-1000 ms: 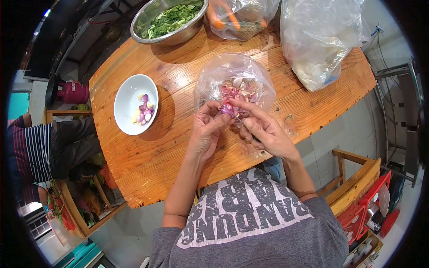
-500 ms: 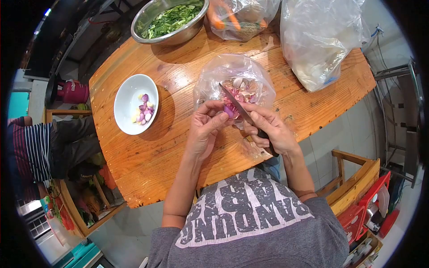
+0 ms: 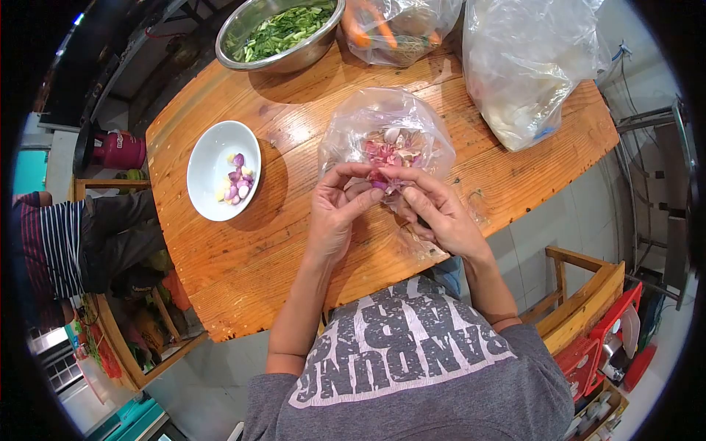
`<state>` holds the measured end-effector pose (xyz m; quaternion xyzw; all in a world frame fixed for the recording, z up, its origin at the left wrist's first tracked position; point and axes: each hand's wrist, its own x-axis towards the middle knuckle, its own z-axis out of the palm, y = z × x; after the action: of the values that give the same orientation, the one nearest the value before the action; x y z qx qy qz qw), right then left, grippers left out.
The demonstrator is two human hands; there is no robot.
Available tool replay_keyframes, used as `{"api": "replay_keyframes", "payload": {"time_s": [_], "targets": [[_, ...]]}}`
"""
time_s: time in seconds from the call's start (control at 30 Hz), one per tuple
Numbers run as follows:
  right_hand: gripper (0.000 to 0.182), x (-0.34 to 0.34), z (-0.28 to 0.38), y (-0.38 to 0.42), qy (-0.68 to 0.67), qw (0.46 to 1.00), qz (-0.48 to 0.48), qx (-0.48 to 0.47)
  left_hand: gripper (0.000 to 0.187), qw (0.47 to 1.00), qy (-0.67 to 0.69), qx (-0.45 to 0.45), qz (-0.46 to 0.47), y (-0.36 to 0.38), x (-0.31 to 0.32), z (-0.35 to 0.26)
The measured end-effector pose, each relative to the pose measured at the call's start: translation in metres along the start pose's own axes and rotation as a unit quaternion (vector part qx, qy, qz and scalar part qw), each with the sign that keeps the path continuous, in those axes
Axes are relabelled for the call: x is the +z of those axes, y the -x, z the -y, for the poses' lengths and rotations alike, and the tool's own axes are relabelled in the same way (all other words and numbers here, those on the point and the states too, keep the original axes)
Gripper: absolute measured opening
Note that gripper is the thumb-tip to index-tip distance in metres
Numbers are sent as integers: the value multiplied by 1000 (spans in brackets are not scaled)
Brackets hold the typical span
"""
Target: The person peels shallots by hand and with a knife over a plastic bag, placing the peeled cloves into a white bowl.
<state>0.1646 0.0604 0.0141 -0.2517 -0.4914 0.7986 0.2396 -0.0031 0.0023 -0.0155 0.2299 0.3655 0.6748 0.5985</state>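
My left hand (image 3: pixel 338 209) pinches a small purple shallot (image 3: pixel 378 178) between thumb and fingertips. Thumb and forefinger of my right hand (image 3: pixel 437 213) meet at the shallot's other side, on what looks like its papery skin. A dark bit of the knife (image 3: pixel 422 221) shows within my right hand; its blade is hidden from view. Just beyond both hands lies an open clear plastic bag (image 3: pixel 346 132) with pink peelings (image 3: pixel 393 151) and a whitish bulb (image 3: pixel 392 135) in it. To the left, a white bowl (image 3: pixel 208 173) holds several peeled shallots and pale cloves (image 3: pixel 237 184).
A steel bowl of chopped greens (image 3: pixel 283 35) stands at the table's far edge. Beside it are a bag with carrots (image 3: pixel 382 29) and a large clear bag (image 3: pixel 522 70). A person in a striped shirt (image 3: pixel 62 239) is at the left. A wooden chair (image 3: pixel 588 294) stands at right.
The knife blade, which pointed up over the bag, has swung down out of sight. My right fingertips have closed in on the shallot in my left hand.
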Motion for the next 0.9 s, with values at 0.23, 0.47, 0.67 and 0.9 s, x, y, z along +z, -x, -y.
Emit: {"api": "replay_keyframes", "payload": {"time_s": [0.23,0.47,0.67,0.9], "targets": [[35,-7,-3,4,-113,993,-26,39,31,1000,15,-20,1,0,2,-4],[34,-4,-1,1,-1,1000,-19,15,29,1000,-21,-22,-7,0,-1,-1],[35,4,-4,1,-36,998,-54,-9,28,998,38,-29,-42,1,7,-3],[34,4,-6,1,-38,997,-63,-22,24,996,76,-18,-43,-1,7,-2]]}}
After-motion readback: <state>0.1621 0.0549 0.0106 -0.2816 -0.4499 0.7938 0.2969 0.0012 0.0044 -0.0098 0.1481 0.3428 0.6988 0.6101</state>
